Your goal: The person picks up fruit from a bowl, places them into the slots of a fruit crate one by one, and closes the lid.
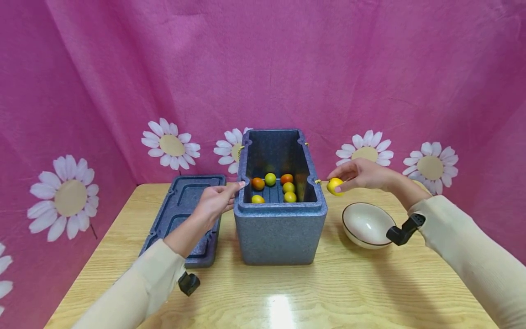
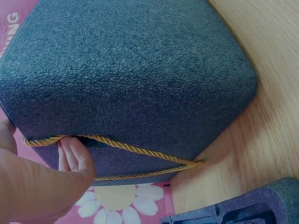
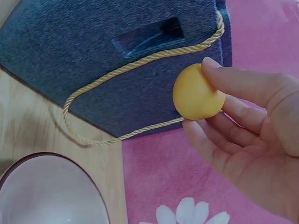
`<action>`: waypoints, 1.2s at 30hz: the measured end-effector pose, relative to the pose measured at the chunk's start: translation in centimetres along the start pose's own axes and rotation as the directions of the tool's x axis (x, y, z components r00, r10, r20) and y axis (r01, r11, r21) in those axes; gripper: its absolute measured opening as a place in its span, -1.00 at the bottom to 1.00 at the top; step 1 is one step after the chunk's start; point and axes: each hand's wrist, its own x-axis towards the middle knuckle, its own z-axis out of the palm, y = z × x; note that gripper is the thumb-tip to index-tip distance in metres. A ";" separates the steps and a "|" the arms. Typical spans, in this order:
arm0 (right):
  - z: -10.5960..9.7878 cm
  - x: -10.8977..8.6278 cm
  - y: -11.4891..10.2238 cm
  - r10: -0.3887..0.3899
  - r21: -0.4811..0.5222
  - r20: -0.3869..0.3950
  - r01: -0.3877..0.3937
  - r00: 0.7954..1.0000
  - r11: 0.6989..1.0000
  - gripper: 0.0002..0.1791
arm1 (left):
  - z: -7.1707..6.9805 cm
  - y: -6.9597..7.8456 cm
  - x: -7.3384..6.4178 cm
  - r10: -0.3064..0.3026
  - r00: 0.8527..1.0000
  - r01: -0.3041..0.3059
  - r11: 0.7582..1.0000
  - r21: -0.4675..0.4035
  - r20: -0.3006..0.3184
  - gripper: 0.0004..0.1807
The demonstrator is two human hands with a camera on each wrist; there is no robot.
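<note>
A dark grey foam box point(image 1: 281, 240) with its top off stands mid-table, several round yellow, green and orange-red fruits point(image 1: 289, 187) lying on its floor. My left hand point(image 1: 215, 201) grips the box's left side; the thumb lies at the rim, and in the left wrist view the fingers point(image 2: 77, 156) reach in by the gold rope. To the right of the box, above the table, my right hand point(image 1: 361, 175) pinches a smooth yellow round fruit point(image 3: 198, 92) between thumb and fingers. Below that hand sits a cream bowl point(image 1: 369, 223) with a dark rim; no fruit shows in it.
The box's grey lid point(image 1: 181, 205) lies on the wooden table point(image 1: 197, 297) at the left. A gold rope point(image 3: 135, 64) loops along the box's right side near a slot. Behind hangs a pink cloth point(image 1: 271, 68) with white flowers.
</note>
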 end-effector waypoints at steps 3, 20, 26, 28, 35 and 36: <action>-0.3 0.2 -0.5 -0.007 -0.005 0.002 0.007 1.000 1.000 -0.50 | -0.1 0.0 0.0 -0.002 1.000 0.002 1.000 -0.003 -0.001 -0.21; -1.7 0.4 -3.1 -0.032 -0.063 0.003 0.032 0.999 0.998 -0.52 | -0.1 -0.1 0.2 0.021 1.000 -0.020 0.999 -0.050 0.013 -0.27; -2.2 0.8 -4.2 -0.055 -0.095 -0.007 0.054 0.998 0.994 -0.52 | -0.1 -0.1 0.2 0.032 0.999 -0.031 0.998 -0.052 0.017 -0.26; -2.3 0.9 -4.6 -0.056 -0.097 -0.007 0.055 0.998 0.994 -0.52 | -0.1 0.0 0.1 0.036 0.999 -0.035 0.998 -0.056 0.018 -0.27; -2.7 1.2 -6.0 -0.027 -0.107 0.008 0.028 1.000 0.994 -0.54 | -0.1 -0.2 0.1 0.031 0.999 -0.030 0.998 -0.061 0.014 -0.29; -2.7 1.3 -6.1 -0.019 -0.110 0.009 0.020 1.000 0.994 -0.55 | -0.1 -0.2 0.1 0.028 1.000 -0.027 0.998 -0.062 0.014 -0.28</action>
